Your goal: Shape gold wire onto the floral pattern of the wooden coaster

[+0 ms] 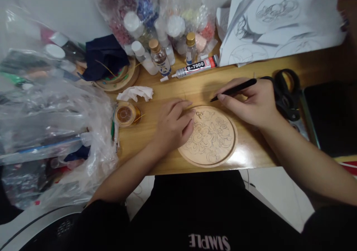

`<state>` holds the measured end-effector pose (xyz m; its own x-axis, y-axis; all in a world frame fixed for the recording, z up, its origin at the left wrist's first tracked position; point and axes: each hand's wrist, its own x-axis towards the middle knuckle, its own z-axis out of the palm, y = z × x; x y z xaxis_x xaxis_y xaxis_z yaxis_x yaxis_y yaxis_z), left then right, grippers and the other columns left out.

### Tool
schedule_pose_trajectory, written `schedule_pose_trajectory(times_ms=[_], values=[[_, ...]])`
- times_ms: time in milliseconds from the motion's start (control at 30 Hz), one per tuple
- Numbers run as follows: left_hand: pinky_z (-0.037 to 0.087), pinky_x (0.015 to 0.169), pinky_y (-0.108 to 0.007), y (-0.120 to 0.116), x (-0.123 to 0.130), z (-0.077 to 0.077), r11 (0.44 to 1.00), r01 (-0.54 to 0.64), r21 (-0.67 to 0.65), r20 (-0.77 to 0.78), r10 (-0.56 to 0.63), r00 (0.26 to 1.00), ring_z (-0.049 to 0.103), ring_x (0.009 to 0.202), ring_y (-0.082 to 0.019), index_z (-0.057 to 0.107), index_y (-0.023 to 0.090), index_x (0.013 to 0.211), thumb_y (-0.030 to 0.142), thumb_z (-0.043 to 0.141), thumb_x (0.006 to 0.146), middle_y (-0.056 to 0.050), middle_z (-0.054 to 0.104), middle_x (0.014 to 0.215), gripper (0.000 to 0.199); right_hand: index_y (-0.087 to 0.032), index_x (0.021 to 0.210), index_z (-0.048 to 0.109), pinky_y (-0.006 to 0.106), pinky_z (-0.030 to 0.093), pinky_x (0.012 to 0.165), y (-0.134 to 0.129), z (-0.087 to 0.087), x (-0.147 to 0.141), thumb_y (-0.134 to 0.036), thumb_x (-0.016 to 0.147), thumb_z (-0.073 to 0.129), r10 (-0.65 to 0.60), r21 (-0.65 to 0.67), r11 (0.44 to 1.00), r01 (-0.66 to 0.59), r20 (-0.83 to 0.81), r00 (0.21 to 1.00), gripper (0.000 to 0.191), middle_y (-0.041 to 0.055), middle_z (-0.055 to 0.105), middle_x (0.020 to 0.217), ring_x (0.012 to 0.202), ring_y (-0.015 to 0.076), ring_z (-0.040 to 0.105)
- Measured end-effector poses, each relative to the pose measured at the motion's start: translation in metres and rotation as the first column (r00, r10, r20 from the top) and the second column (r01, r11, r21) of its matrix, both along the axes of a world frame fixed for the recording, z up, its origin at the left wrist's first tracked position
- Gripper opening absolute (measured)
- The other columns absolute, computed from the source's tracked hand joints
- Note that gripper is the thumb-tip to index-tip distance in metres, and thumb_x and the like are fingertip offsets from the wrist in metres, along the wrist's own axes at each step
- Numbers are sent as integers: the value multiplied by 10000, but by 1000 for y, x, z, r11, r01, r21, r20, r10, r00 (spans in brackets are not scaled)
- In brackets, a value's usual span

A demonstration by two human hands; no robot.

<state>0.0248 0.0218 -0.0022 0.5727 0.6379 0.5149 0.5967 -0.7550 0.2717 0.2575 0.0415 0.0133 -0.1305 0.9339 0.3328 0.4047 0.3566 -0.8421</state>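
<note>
A round wooden board (208,154) with a raised rim lies near the table's front edge, its face covered in drawn flower and scroll lines. A small dark curl (199,115) shows near its top. My left hand (175,124) rests over the board's upper left side, fingers bent and close together; whatever is between them is hidden. Slim black tweezers (237,89) are gripped in my right hand (255,104), their point directed down and left, just above the board's far edge. Between the hands and the glue, a faint thin strand (184,94) shows.
A spool of golden wire (126,114) and crumpled tissue (135,93) sit left. Behind are a B-7000 glue tube (196,67), bottles (160,57) and bagged supplies. Black scissors (287,93) and a dark tablet-like slab (331,119) lie right, below sketch papers (273,24). Plastic bags (95,121) crowd the left.
</note>
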Motion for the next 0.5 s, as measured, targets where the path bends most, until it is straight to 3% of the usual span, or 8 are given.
schedule_pose_trajectory(times_ms=[500], values=[[530,938,-438,-2,0,3,995,63,-79,-73,-69,995,550,1108,-245,704,183,995,147,552,885,-97,648,1176,191,-178,758,729,211,494,604,1,1,0,-187,751,692,-7,37,999,6,15,1000,38,25,738,749,654,104,666]])
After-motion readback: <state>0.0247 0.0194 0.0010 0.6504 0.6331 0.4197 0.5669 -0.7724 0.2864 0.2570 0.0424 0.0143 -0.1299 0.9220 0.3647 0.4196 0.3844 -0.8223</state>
